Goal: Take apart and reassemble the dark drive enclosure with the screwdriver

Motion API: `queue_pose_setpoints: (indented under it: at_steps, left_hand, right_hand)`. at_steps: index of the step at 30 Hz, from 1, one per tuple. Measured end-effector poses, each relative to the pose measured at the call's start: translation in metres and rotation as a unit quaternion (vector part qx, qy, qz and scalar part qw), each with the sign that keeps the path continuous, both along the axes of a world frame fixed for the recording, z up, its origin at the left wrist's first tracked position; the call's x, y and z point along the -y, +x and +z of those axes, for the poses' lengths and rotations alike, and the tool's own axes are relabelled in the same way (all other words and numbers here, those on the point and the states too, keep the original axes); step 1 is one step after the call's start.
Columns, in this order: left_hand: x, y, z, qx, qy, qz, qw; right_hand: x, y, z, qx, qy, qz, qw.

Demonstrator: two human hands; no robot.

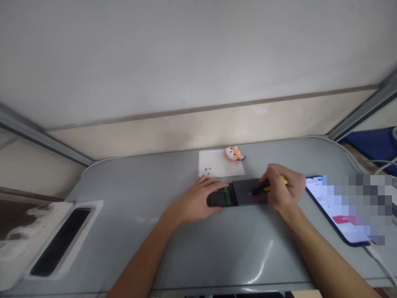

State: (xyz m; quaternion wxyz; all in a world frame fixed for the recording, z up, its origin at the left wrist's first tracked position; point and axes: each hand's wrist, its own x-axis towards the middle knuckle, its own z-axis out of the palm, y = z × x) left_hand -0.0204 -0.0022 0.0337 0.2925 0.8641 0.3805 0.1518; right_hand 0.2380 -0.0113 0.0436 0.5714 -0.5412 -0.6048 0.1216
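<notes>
A flat black device (243,191) lies on the grey table, with a strip of green circuit board (228,196) bare near its left part. My left hand (200,200) grips the device's rounded left end between thumb and fingers. In my right hand (283,188) is a black and yellow screwdriver (262,188), held like a pen. Its tip points down and left over the device's dark flat face; whether it touches cannot be made out. Just behind, several tiny dark screws (207,169) rest on a white paper (217,160), beside an orange fox-face case (232,153).
On the right lies a lit phone (338,217) with a white cable (378,258) at its lower end. A dark phone-like slab (60,242) lies on white paper at the left. A pale wall panel (192,128) and grey frame bars (362,114) bound the table's back.
</notes>
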Motion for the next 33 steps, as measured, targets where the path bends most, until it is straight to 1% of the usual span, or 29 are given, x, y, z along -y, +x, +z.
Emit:
queue_pose_setpoints:
  at_steps: [3, 6, 8, 10, 13, 15, 17, 22, 27, 33]
  left_hand:
    - [0.001, -0.003, 0.003, -0.007, 0.0, -0.001, 1.0]
    - [0.002, -0.003, 0.006, -0.024, 0.003, 0.004, 1.0]
    - [0.004, 0.0, 0.006, -0.032, 0.024, 0.009, 0.999]
    - [0.005, 0.006, 0.003, -0.034, 0.062, 0.013, 0.997]
    - [0.007, 0.014, -0.003, -0.032, 0.125, 0.012, 0.992]
    - [0.007, 0.017, -0.008, -0.033, 0.147, 0.006, 0.989]
    - [0.007, 0.018, -0.011, -0.034, 0.151, 0.001, 0.988]
    - [0.003, 0.018, -0.018, -0.027, 0.141, -0.005, 0.99]
    - [0.002, 0.02, -0.023, -0.011, 0.144, -0.011, 0.989]
    - [0.001, 0.021, -0.024, -0.011, 0.147, -0.008, 0.989]
  right_hand:
    - [-0.005, 0.008, 0.003, -0.011, -0.017, -0.04, 0.999]
    - [-0.008, 0.013, 0.004, -0.039, -0.013, -0.05, 0.998]
    - [-0.009, 0.01, 0.003, -0.062, 0.001, -0.048, 0.997]
    - [-0.007, 0.005, 0.001, -0.052, 0.01, -0.028, 0.998]
    - [-0.004, -0.006, 0.0, 0.011, 0.032, 0.031, 0.999]
    - [-0.003, -0.011, 0.001, 0.041, 0.056, 0.063, 0.996]
    - [-0.003, -0.012, 0.002, 0.058, 0.071, 0.078, 0.993]
    - [-0.003, -0.01, 0.0, 0.066, 0.098, 0.084, 0.989]
    - [-0.003, -0.01, -0.005, 0.063, 0.075, 0.085, 0.992]
    - [-0.005, -0.01, -0.005, 0.058, 0.124, 0.088, 0.987]
